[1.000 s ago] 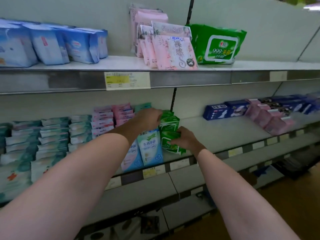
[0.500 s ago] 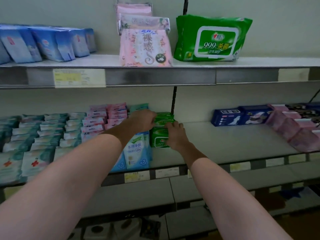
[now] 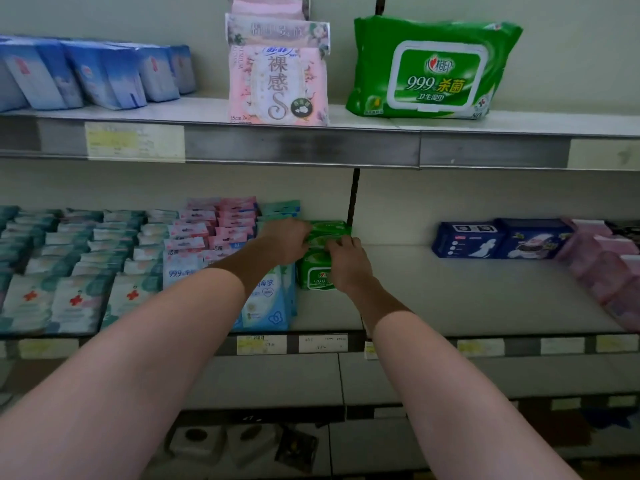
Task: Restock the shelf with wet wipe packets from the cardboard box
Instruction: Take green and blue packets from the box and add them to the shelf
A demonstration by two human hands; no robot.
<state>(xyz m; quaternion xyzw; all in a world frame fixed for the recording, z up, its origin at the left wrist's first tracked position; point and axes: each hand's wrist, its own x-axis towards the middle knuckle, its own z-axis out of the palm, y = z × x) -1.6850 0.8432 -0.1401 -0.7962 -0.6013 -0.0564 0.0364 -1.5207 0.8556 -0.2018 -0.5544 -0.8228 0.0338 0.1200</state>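
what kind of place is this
Most likely a shop aisle, in the hygiene section. Metal shelves carry price labels along their front edges, and rows of packaged wipes and pads face outward. Both hands, left hand and right hand, set green packets in line.

- The left hand covers the left side of the green packets, and the right hand covers their right side.
- The fingertips of both hands are hard to see.
- The pink packs are cut off by the right edge and look blurry.
- The writing on the price tags is too small to read.
- The things on the bottom shelf are dark and blurry.
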